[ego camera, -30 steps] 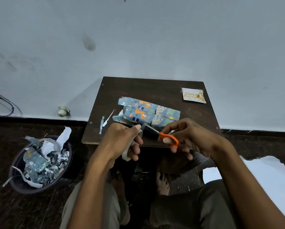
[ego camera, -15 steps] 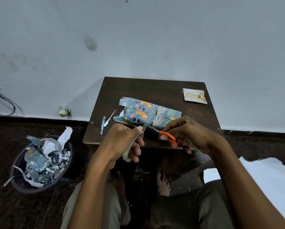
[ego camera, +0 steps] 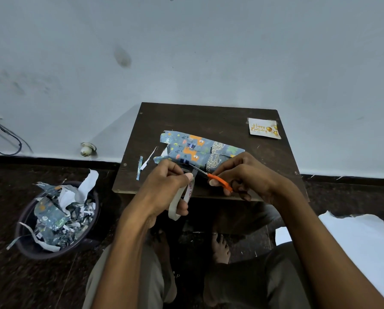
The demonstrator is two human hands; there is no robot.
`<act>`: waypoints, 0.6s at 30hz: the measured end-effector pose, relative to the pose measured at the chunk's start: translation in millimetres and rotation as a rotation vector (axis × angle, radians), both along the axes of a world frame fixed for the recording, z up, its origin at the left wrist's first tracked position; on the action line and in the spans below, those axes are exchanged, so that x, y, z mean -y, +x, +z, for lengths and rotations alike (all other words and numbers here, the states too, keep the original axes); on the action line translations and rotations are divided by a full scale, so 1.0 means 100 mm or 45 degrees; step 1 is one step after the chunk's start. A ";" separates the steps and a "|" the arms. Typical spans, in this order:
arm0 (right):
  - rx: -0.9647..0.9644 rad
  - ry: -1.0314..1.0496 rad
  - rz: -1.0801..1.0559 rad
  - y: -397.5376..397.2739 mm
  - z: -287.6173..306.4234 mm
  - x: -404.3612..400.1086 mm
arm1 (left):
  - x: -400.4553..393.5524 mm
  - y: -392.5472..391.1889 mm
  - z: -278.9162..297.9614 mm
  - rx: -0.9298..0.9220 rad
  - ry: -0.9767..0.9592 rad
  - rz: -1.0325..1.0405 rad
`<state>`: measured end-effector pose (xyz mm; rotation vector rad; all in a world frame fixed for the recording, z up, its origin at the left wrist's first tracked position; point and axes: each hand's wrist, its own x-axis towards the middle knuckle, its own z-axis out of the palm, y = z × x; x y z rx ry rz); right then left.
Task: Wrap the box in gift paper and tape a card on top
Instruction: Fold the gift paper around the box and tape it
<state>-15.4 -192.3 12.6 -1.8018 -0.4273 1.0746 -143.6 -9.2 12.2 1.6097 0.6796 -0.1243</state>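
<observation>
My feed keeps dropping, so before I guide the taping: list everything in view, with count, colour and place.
wrapped box: 1, blue animal-print paper, table centre
birthday card: 1, white with gold lettering, far right table corner
paper strips: a few, blue and white, table left of the box
table: 1, dark brown, against the wall
tape roll: 1, whitish, held in the left hand
scissors: 1, orange handles, in the right hand, blades toward the tape
bin: 1, dark, floor left, full of paper scraps
white sheet: 1, floor right
cable: 1, dark, left wall
left hand: grips the tape roll
right hand: grips the scissors
bare feet: under the table
</observation>
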 end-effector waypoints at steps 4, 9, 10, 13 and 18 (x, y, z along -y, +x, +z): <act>-0.003 0.016 0.002 0.01 -0.01 0.01 | 0.02 0.01 0.03 0.055 -0.076 -0.080; -0.013 0.026 -0.005 0.02 -0.02 0.01 | 0.01 0.02 0.02 0.059 -0.091 -0.132; -0.007 0.022 0.000 0.02 -0.01 0.01 | 0.01 0.02 0.02 0.066 -0.093 -0.123; 0.021 0.010 0.017 0.02 0.01 0.01 | 0.02 0.03 0.00 0.071 -0.097 -0.089; 0.047 0.003 0.027 0.02 0.02 0.02 | 0.02 0.03 -0.02 0.047 -0.120 -0.024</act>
